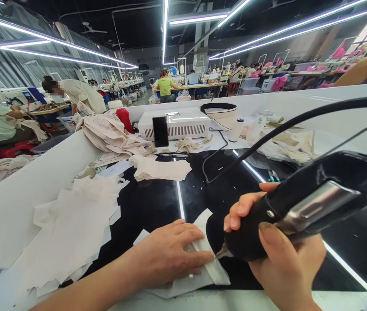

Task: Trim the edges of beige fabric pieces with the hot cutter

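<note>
My left hand point(170, 255) lies flat with its fingers stretched over a small piece of pale fabric point(215, 270), pressing it to the black tabletop. A folded strip of the fabric runs out past the fingertips. My right hand point(283, 255) is wrapped round a black corded hand tool point(313, 207) with a silver lever on its side. The tool's narrow metal tip meets the fabric's right edge, close to my left index finger. Whether the tip has gone into the cloth, I cannot tell.
Pale cut pieces point(73, 224) are layered at left, with a smaller stack point(162, 167) ahead. Behind stand a phone point(160, 131), a white vented box point(183, 123) and a round bin point(224, 114). A thick black cable point(287, 123) arches across the right. People sit at sewing machines beyond.
</note>
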Action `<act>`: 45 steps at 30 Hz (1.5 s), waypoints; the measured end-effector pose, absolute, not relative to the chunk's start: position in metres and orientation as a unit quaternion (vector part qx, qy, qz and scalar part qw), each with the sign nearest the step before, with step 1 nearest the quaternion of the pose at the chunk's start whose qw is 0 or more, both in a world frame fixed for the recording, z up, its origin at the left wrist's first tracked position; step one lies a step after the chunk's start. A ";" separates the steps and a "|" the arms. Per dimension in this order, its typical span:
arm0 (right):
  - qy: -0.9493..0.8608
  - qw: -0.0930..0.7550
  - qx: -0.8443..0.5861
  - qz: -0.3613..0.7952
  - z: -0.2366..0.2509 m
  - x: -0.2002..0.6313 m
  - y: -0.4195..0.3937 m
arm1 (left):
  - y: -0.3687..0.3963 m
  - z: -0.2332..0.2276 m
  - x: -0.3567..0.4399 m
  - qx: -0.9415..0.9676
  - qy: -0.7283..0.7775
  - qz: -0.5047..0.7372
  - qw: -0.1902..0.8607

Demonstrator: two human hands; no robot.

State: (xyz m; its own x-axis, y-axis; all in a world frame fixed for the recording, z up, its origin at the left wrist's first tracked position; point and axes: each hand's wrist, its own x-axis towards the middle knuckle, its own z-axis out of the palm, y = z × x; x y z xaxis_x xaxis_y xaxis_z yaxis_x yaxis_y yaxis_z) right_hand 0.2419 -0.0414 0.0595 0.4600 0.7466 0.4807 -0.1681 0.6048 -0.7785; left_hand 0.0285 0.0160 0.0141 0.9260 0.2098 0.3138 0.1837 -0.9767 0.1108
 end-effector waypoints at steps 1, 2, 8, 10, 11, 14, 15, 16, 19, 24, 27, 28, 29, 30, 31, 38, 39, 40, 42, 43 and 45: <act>-0.425 0.789 -0.337 0.289 0.061 0.242 -0.039 | 0.016 0.013 0.029 0.980 0.102 0.164 0.040; -0.417 0.794 -0.337 0.288 0.062 0.241 -0.037 | 0.015 0.013 0.029 0.981 0.103 0.162 0.038; -0.406 0.803 -0.322 0.294 0.062 0.238 -0.027 | 0.015 0.009 0.031 0.980 0.112 0.158 0.038; -0.412 0.799 -0.324 0.295 0.059 0.238 -0.026 | 0.015 0.009 0.031 0.980 0.111 0.159 0.044; -0.413 0.797 -0.326 0.297 0.058 0.238 -0.026 | 0.015 0.009 0.031 0.980 0.113 0.160 0.046; -0.416 0.793 -0.332 0.297 0.057 0.237 -0.024 | 0.014 0.010 0.030 0.979 0.123 0.155 0.049; -0.417 0.793 -0.333 0.295 0.058 0.237 -0.023 | 0.014 0.009 0.029 0.979 0.125 0.153 0.050; -0.417 0.794 -0.332 0.291 0.058 0.237 -0.022 | 0.013 0.009 0.029 0.979 0.127 0.152 0.052; -0.415 0.803 -0.328 0.275 0.057 0.237 -0.018 | 0.014 0.007 0.028 0.978 0.127 0.154 0.053; -0.430 0.792 -0.329 0.283 0.051 0.235 -0.012 | 0.016 0.006 0.028 0.977 0.123 0.165 0.049; -0.427 0.790 -0.329 0.291 0.050 0.234 -0.012 | 0.013 0.007 0.030 0.977 0.125 0.171 0.037; -0.426 0.790 -0.329 0.293 0.050 0.234 -0.013 | 0.010 0.007 0.030 0.976 0.128 0.171 0.031; -0.425 0.790 -0.328 0.295 0.050 0.234 -0.014 | 0.006 0.006 0.031 0.976 0.134 0.170 0.027; -0.424 0.791 -0.327 0.296 0.051 0.235 -0.015 | 0.001 0.004 0.032 0.975 0.141 0.171 0.024; -0.424 0.791 -0.325 0.298 0.051 0.235 -0.017 | -0.004 0.003 0.033 0.973 0.149 0.175 0.024; -0.442 0.783 -0.306 0.312 0.051 0.238 -0.027 | -0.014 0.010 0.034 0.961 0.186 0.187 0.084; -0.444 0.782 -0.307 0.313 0.051 0.238 -0.027 | -0.007 0.013 0.034 0.961 0.176 0.195 0.085; -0.445 0.781 -0.308 0.313 0.050 0.238 -0.027 | 0.002 0.016 0.035 0.963 0.156 0.204 0.083; -0.443 0.779 -0.312 0.314 0.050 0.238 -0.026 | 0.021 0.019 0.037 0.968 0.107 0.211 0.087; -0.443 0.779 -0.314 0.314 0.050 0.238 -0.026 | 0.030 0.019 0.039 0.970 0.084 0.207 0.096; -0.442 0.780 -0.314 0.312 0.051 0.237 -0.025 | 0.044 0.018 0.041 0.974 0.046 0.189 0.120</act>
State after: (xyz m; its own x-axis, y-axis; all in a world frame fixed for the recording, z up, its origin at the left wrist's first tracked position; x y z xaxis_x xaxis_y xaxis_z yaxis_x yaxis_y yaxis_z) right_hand 0.2373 -0.0255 0.0507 0.4149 0.7642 0.4938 -0.2100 0.6085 -0.7652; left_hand 0.0414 0.0439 0.0176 0.9246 0.1347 0.3562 0.0443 -0.9671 0.2505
